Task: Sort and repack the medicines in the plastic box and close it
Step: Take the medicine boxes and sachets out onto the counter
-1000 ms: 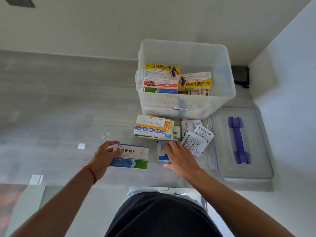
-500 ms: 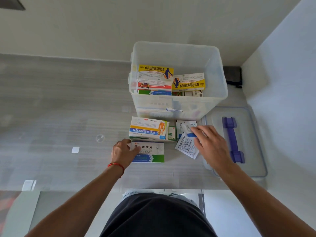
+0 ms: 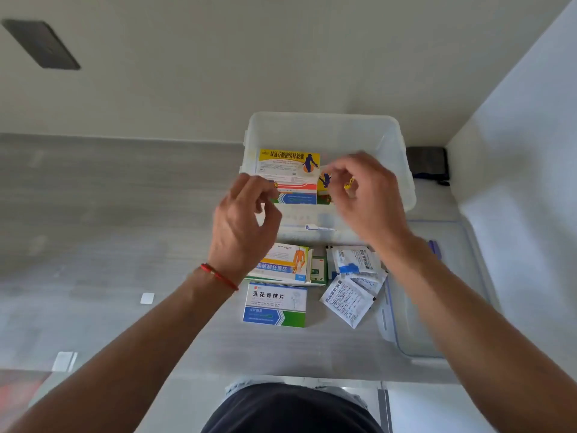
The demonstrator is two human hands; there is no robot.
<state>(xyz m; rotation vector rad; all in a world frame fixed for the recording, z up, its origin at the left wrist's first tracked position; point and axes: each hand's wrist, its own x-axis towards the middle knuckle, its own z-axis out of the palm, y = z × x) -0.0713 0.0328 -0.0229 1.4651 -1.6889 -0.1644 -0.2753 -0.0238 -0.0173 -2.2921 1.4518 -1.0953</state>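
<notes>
Nearest me on the tabletop (image 3: 131,245) lies the white, blue and green carton (image 3: 274,304), flat and label up, so I can read it while I sort. Just beside it to the right, the white sachets (image 3: 351,295) fan out in a loose overlapping pile, and just beyond sits the carton with the orange figure (image 3: 285,265), a small green pack (image 3: 318,270) tucked against its right end. The lid (image 3: 437,295) rests to the right, off the plastic box (image 3: 324,132), which leaves the box mouth free for repacking, I judge. My left hand (image 3: 242,226) is raised at the box's near left edge, fingers curled with thumb near forefinger; I cannot tell whether it pinches anything. My right hand (image 3: 363,195) hovers over the box mouth, fingers bent and loosely apart, apparently empty. Inside, the yellow-topped cartons (image 3: 288,164) stand in rows, faces showing.
</notes>
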